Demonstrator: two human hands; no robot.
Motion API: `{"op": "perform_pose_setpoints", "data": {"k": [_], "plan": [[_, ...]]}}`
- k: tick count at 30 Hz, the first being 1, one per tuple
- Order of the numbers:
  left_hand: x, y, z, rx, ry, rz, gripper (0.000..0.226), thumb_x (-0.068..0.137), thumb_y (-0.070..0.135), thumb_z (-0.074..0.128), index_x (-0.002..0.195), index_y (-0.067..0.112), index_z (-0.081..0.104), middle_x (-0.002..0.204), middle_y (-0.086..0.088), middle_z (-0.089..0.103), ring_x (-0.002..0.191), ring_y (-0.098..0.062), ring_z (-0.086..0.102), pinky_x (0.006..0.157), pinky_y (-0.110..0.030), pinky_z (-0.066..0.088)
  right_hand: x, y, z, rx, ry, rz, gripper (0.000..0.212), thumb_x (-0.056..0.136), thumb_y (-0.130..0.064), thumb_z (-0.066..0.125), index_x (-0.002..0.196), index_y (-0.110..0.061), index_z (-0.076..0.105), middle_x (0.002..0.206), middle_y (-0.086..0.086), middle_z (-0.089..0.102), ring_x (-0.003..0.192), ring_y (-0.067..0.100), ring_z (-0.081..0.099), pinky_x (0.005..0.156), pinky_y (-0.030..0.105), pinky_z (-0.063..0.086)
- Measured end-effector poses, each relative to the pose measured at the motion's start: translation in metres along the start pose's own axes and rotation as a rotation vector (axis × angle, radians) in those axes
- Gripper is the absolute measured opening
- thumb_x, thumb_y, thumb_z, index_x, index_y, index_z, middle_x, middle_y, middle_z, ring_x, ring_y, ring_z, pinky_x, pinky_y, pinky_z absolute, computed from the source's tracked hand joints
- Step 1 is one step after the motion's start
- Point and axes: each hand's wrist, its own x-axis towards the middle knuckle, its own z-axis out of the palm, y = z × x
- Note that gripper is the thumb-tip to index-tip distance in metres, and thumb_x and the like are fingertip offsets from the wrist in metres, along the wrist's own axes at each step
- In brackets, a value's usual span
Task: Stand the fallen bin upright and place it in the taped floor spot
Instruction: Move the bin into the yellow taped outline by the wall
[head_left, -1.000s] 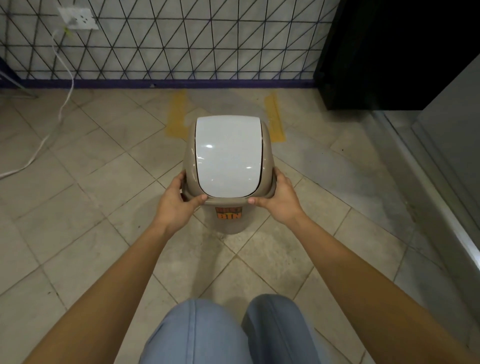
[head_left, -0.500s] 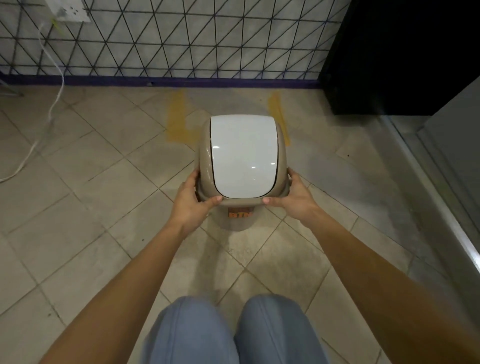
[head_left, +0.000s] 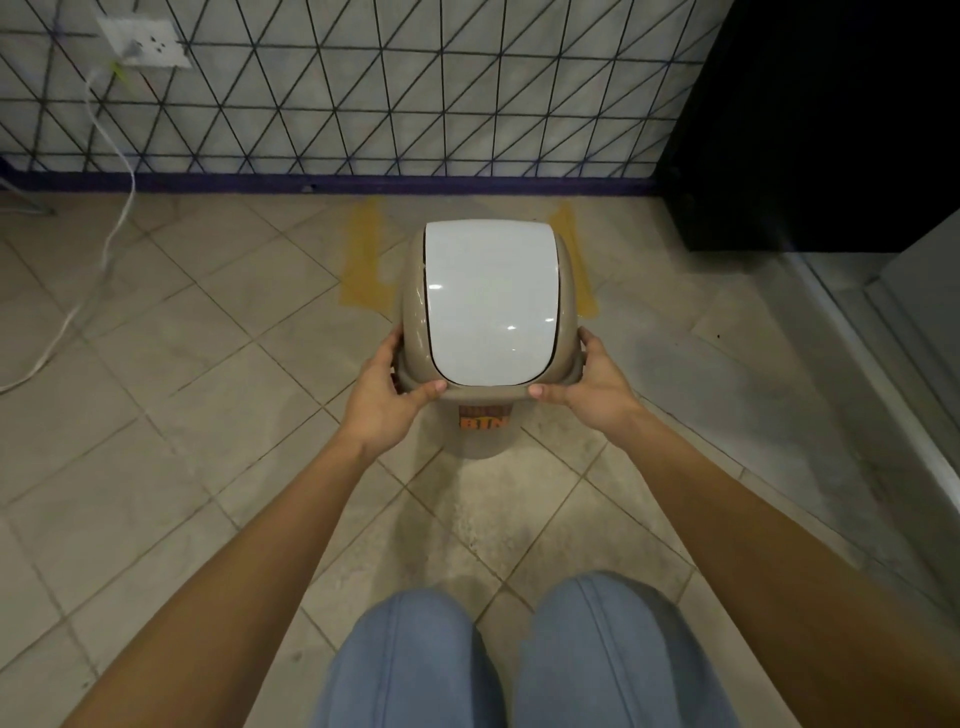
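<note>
Indoor room corner: tiled floor (head_left: 156, 467), patterned wall tiles (head_left: 415, 93), wall socket (head_left: 145, 44), cable (head_left: 111, 234).

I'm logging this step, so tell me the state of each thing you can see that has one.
bin: upright, held at its rim by both hands
lid: shut
left hand: gripping the bin's left rim
right hand: gripping the bin's right rim
yellow tape marks: partly hidden behind the bin
white cable: plugged into the wall socket, trailing on the floor

Glinting glossy and smooth: white plastic lid (head_left: 491, 304) on the beige plastic bin (head_left: 480, 439); looking matt and scuffed: beige floor tiles (head_left: 171, 395); showing worn and patchy: yellow tape (head_left: 366, 260); appearing soft and matt: blue cloth trousers (head_left: 519, 665); shining faintly: wall tiles (head_left: 415, 78)
</note>
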Motion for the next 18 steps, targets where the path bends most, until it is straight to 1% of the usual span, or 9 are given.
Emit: {"op": "perform_pose_setpoints", "data": {"k": [1,2,4,8,11,13,15,18], "plan": [[0.003,0.001,0.001,0.005,0.001,-0.009,0.082,0.078,0.008,0.072,0.146,0.018,0.026,0.124,0.014,0.045,0.111,-0.009,0.049,0.081,-0.003,0.042,0.003,-0.001,0.0,0.001,-0.002,-0.006,0.105,0.065,-0.009,0.082,0.146,-0.014,0.016,0.145,0.001,0.037,0.118,0.006,0.037,0.091,0.016,0.034],[0.005,0.001,0.001,0.009,0.0,-0.021,0.082,0.079,0.01,0.071,0.146,0.019,0.026,0.125,0.014,0.045,0.112,-0.009,0.049,0.086,-0.009,0.042,0.006,-0.002,0.0,0.0,0.0,-0.009,0.104,0.064,-0.009,0.082,0.145,-0.014,0.017,0.144,0.001,0.038,0.115,0.004,0.036,0.091,0.017,0.034],[0.011,0.002,0.002,0.014,0.008,-0.039,0.081,0.081,0.011,0.07,0.147,0.02,0.025,0.129,0.011,0.046,0.114,-0.011,0.049,0.093,-0.02,0.042,0.013,-0.005,0.0,-0.006,0.009,-0.007,0.103,0.064,-0.009,0.082,0.145,-0.014,0.019,0.143,0.001,0.04,0.114,0.005,0.037,0.092,0.019,0.033],[0.025,0.007,0.005,0.072,0.033,-0.067,0.078,0.083,0.012,0.068,0.147,0.021,0.024,0.139,0.001,0.048,0.123,-0.017,0.047,0.1,-0.029,0.041,0.029,-0.013,0.001,-0.011,0.028,0.021,0.102,0.064,-0.007,0.083,0.144,-0.014,0.019,0.144,0.001,0.039,0.129,0.017,0.039,0.096,0.024,0.034],[0.038,0.011,0.005,0.134,0.075,-0.076,0.077,0.084,0.014,0.067,0.147,0.021,0.025,0.138,-0.003,0.05,0.125,-0.021,0.047,0.104,-0.035,0.04,0.045,-0.022,0.005,-0.026,0.031,0.02,0.1,0.064,-0.006,0.082,0.143,-0.013,0.02,0.143,0.0,0.04,0.13,0.02,0.04,0.093,0.023,0.033],[0.049,0.012,0.006,0.151,0.087,-0.093,0.076,0.084,0.015,0.066,0.148,0.021,0.024,0.135,-0.005,0.052,0.12,-0.021,0.049,0.102,-0.036,0.041,0.056,-0.026,0.006,-0.015,0.042,0.031,0.098,0.065,-0.006,0.081,0.141,-0.013,0.021,0.142,0.0,0.041,0.129,0.02,0.041,0.094,0.023,0.033],[0.06,0.012,0.006,0.166,0.101,-0.104,0.077,0.085,0.018,0.066,0.148,0.023,0.023,0.133,-0.003,0.052,0.116,-0.02,0.05,0.097,-0.031,0.041,0.068,-0.028,0.007,-0.011,0.043,0.031,0.096,0.065,-0.006,0.081,0.141,-0.012,0.021,0.143,0.001,0.04,0.129,0.019,0.04,0.098,0.025,0.034],[0.076,0.011,0.006,0.168,0.11,-0.103,0.078,0.085,0.02,0.065,0.149,0.026,0.02,0.136,0.002,0.049,0.119,-0.016,0.047,0.093,-0.025,0.039,0.085,-0.031,0.006,-0.001,0.033,0.022,0.095,0.066,-0.007,0.081,0.14,-0.014,0.022,0.142,-0.001,0.04,0.123,0.012,0.04,0.098,0.024,0.034]]}}
